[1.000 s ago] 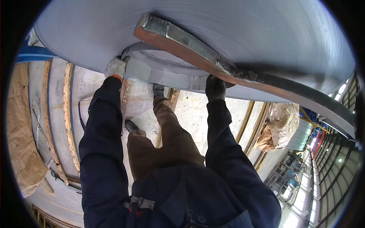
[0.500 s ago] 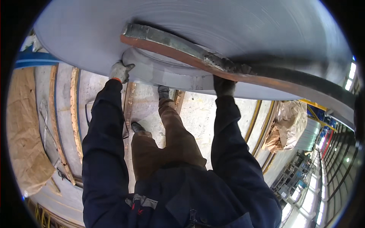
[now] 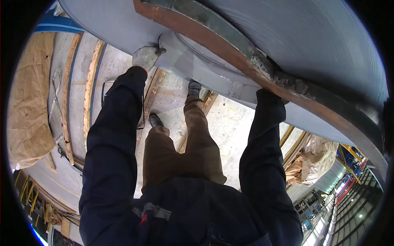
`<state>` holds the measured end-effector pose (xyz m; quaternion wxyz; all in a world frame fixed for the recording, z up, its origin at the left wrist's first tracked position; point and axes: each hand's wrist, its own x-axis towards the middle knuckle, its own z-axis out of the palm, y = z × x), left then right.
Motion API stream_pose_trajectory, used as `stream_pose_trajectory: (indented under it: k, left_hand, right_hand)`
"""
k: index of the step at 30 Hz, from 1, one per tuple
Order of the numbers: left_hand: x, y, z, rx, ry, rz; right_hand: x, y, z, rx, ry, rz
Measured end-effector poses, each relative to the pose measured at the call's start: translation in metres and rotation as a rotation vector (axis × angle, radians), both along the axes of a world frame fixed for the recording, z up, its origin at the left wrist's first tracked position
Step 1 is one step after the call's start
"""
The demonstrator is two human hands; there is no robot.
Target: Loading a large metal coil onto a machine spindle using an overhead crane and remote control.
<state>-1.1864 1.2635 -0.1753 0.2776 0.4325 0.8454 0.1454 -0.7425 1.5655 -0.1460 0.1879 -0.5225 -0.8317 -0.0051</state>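
A large grey coil of sheet metal [image 3: 111,30] fills the upper part of the head view. My left hand [image 3: 146,57], in a light work glove, is closed over the coil's lower edge; its thumb lies on the near side and the other fingers are mostly hidden. Across the coil's face runs a thick curved steel arm [image 3: 205,39], rust-brown along its lower side, with a rough grey patch partway along. My right hand [image 3: 284,101] reaches up beneath this arm. Only a sliver of that hand shows past the dark sleeve, and its fingers are hidden.
Wooden strips [image 3: 93,82] lie across the pale floor [image 3: 221,123] around my feet. Brown wrapping paper [image 3: 30,98] is spread at the left, with more crumpled wrapping [image 3: 314,160] at the right. A blue beam [image 3: 57,24] stands at the upper left, yellow rails [image 3: 348,164] at the right.
The view has shifted, so the steel arm sits higher and slants more steeply. My left hand stays at the coil's edge; my right hand has slipped almost wholly behind the steel arm.
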Motion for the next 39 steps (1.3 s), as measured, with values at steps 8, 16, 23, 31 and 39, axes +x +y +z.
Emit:
stream_pose_trajectory:
  k: [8,16,23,31,39]
  left_hand:
    - [0.002,0.002,-0.022,-0.007,0.048,0.056]
    - [0.033,-0.066,0.005,-0.102,-0.086,-0.065]
    - [0.029,-0.12,-0.036,0.283,-0.022,-0.321]
    - [0.034,-0.232,0.011,0.297,-0.166,-0.379]
    - [0.023,-0.402,-0.05,-0.344,-0.466,0.121]
  right_hand:
    - [0.001,0.006,0.006,-0.001,-0.026,0.039]
    - [0.001,0.003,0.013,0.007,-0.045,0.043]
    - [-0.012,0.008,0.023,0.038,-0.067,0.095]
    - [-0.007,-0.013,0.06,0.056,-0.142,0.092]
    - [0.033,-0.005,0.057,0.045,-0.3,0.251]
